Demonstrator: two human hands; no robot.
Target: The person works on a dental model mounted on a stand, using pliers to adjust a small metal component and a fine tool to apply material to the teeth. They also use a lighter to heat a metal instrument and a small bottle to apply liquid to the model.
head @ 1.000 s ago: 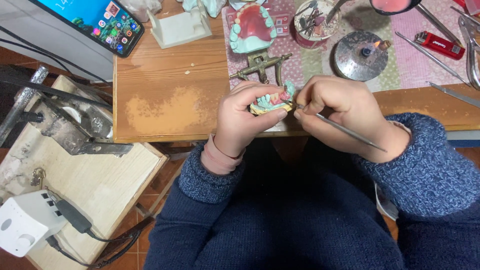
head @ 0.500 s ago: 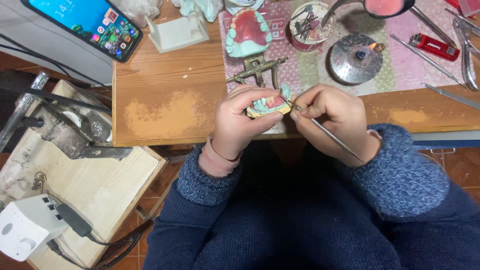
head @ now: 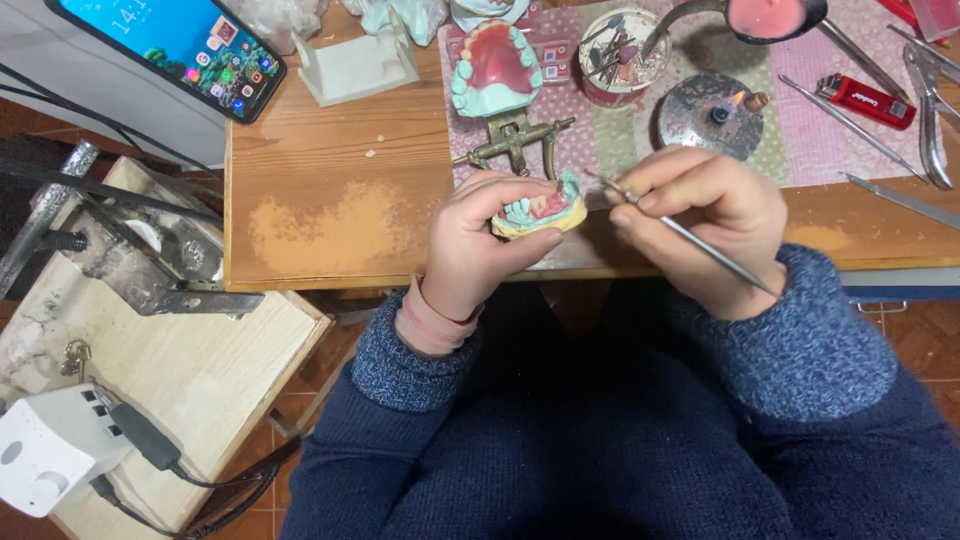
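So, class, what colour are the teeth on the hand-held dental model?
Pale green teeth, head view.

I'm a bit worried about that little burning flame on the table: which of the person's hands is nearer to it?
The right hand, holding a thin metal tool, sits just below the flame. The left hand, gripping the dental model, is farther off to the side.

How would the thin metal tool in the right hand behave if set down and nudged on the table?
The tool looks like a slim, straight metal rod, so probably stiff and light. Its round shaft seems apt to roll on the bare wooden table. The right hand pinches it near the tip, suggesting smooth metal could slip in a loose hold.
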